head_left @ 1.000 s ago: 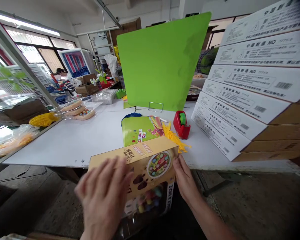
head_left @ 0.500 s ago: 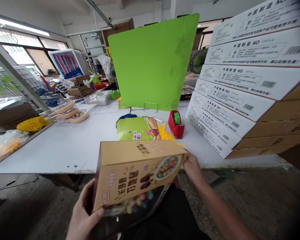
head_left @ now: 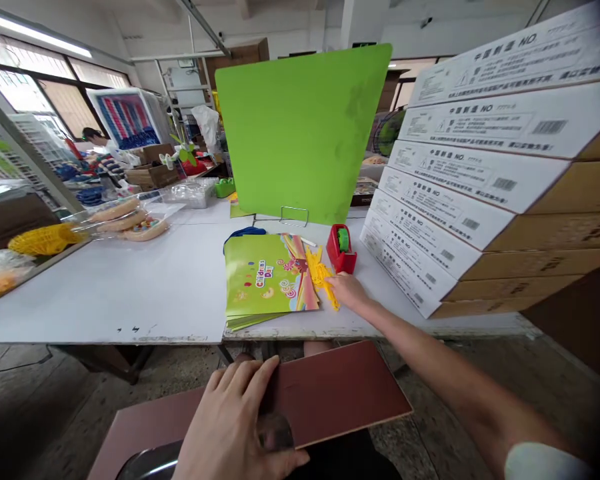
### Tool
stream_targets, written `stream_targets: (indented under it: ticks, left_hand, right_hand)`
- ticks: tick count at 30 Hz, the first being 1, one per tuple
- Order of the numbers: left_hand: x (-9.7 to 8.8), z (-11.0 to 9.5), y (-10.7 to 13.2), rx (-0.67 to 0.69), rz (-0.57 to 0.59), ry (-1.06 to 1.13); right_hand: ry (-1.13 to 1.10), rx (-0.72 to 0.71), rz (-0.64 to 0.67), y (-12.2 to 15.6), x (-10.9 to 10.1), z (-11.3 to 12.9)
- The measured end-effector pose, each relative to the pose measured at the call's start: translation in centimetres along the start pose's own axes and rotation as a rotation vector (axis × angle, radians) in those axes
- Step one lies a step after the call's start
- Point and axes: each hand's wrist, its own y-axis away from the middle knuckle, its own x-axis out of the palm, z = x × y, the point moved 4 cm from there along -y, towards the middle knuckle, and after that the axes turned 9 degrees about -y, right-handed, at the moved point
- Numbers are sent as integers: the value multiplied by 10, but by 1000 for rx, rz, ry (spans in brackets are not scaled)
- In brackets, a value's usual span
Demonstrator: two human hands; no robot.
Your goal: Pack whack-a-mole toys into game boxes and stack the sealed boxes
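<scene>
Low in front, over my lap, the cardboard box [head_left: 337, 390] lies with a plain brown side up. Part of its dark, clear window shows at the lower left. My left hand [head_left: 235, 420] grips the box, with fingers across the brown side and the thumb at its lower edge. Out on the table, my right hand [head_left: 349, 290] has its fingertips closed at a bundle of yellow plastic strips [head_left: 320, 269]. Just left of the bundle is a stack of green printed sheets [head_left: 260, 277] reading "Children's Day".
A red tape dispenser [head_left: 341, 250] stands beyond my right hand. White-sided cartons [head_left: 460, 193] are stacked along the right. A green board [head_left: 300, 133] rises behind on a wire stand [head_left: 294, 217]. Bagged ring-shaped items [head_left: 130, 220] lie left. A person [head_left: 95, 137] is far left.
The box has turned from its printed faces to a brown side and dropped lower. My right hand has left it and reached forward to the yellow strips. My left hand has shifted onto the brown side.
</scene>
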Motion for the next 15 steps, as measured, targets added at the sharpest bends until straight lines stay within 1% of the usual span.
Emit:
stream_targets:
  ticks: [2, 4, 5, 7, 9, 11, 13, 15]
  left_hand:
    - [-2, -3, -2, 34, 2, 13]
    - [-5, 4, 0, 95, 5, 56]
    - [-6, 12, 3, 110, 0, 73]
    - [-4, 38, 12, 75, -20, 55]
    - [2, 68, 19, 10, -47, -62]
    - [9, 90, 23, -30, -26, -203]
    - [14, 101, 21, -96, 47, -284]
    - [16, 101, 15, -170, 145, -295]
  right_hand:
    - [45, 8, 24, 1, 5, 2]
    - [67, 10, 21, 4, 6, 4]
    - [71, 9, 12, 4, 5, 5]
    - [67, 10, -25, 5, -3, 9]
    - [52, 14, -80, 4, -19, 15]
    - [25, 0, -129, 3, -39, 29]
    - [-19, -51, -132, 5, -59, 53]
    - [-85, -140, -72, 13, -75, 85]
